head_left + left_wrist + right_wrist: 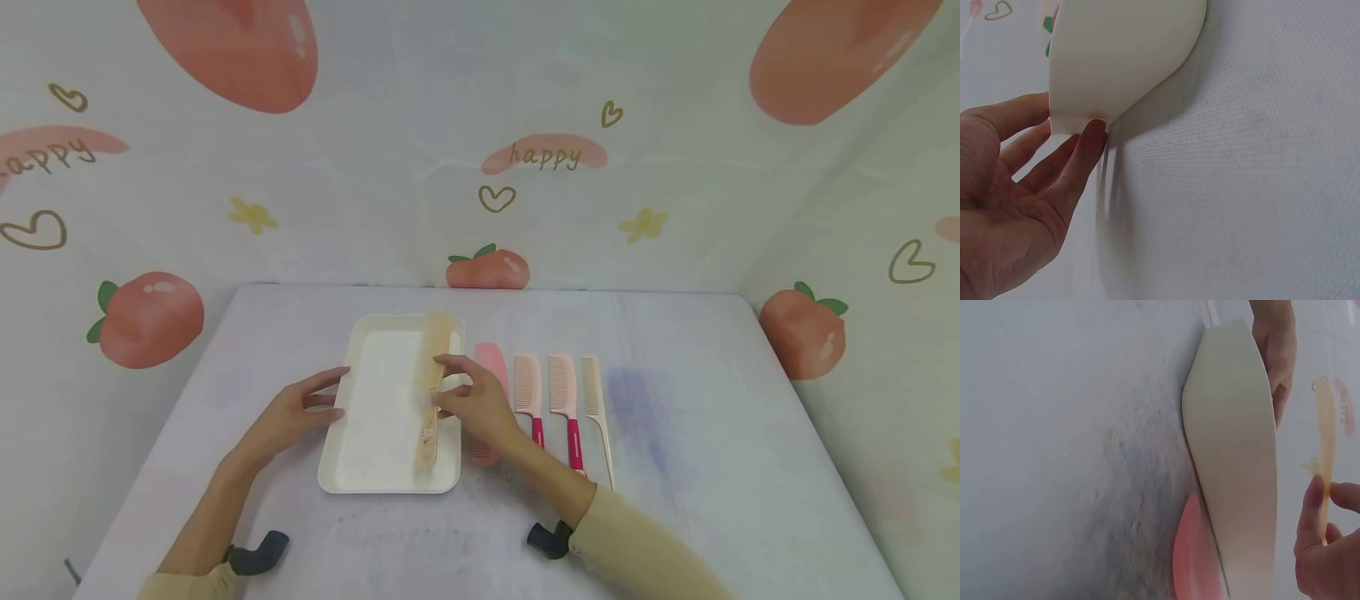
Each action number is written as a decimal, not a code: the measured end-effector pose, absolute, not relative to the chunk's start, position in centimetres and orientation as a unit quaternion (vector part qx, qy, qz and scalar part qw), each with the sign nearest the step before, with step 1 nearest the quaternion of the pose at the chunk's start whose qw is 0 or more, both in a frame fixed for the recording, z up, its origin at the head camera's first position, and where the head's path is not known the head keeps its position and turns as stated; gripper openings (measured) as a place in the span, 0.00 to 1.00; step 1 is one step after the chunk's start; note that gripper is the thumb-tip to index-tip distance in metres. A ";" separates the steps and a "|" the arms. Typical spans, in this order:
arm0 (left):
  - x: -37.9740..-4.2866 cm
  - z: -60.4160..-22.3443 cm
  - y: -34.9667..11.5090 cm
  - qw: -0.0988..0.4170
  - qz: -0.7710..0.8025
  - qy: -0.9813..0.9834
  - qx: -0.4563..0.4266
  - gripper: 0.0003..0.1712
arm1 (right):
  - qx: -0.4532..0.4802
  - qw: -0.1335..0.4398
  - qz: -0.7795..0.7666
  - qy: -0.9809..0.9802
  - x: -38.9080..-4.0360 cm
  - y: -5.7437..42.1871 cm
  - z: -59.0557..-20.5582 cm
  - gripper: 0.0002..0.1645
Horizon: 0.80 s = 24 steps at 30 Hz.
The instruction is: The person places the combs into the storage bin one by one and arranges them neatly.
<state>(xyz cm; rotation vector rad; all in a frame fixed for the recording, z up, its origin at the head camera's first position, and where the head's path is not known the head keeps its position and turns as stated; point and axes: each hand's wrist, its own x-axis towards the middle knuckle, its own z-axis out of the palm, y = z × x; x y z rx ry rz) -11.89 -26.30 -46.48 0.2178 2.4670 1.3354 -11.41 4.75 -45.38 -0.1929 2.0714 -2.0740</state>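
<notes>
A translucent amber comb (428, 429), blurred along its length, stands over the right side of a white tray (386, 400). My right hand (480, 408) pinches it near its middle between thumb and fingers; the right wrist view also shows this comb (1325, 437) above the tray wall (1229, 425). At the tray's left side, the fingers of my left hand (288, 417) touch the outer wall and rim. In the left wrist view those fingers (1088, 144) lie fairly straight against the tray's edge. A pink comb (491, 362) lies right of the tray, partly hidden by my right hand.
Two pale pink combs with magenta handles (528, 383) (563, 383) and a cream tail comb (592, 387) lie in a row to the right. The table (712, 467) has a pale cloth cover, with a printed curtain (405, 167) behind it.
</notes>
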 end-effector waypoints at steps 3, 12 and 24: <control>-11.8 -46.3 -26.3 0.165 0.479 0.858 0.078 0.39 | -0.057 0.107 -0.693 0.711 -11.3 3.9 -45.3 0.31; -11.7 -46.2 -26.3 0.161 0.475 0.861 0.079 0.39 | -0.049 0.123 -0.671 0.730 -11.2 2.2 -45.3 0.33; -11.9 -46.5 -26.4 0.164 0.473 0.862 0.073 0.39 | -0.044 0.132 -0.666 0.733 -11.7 0.0 -46.2 0.38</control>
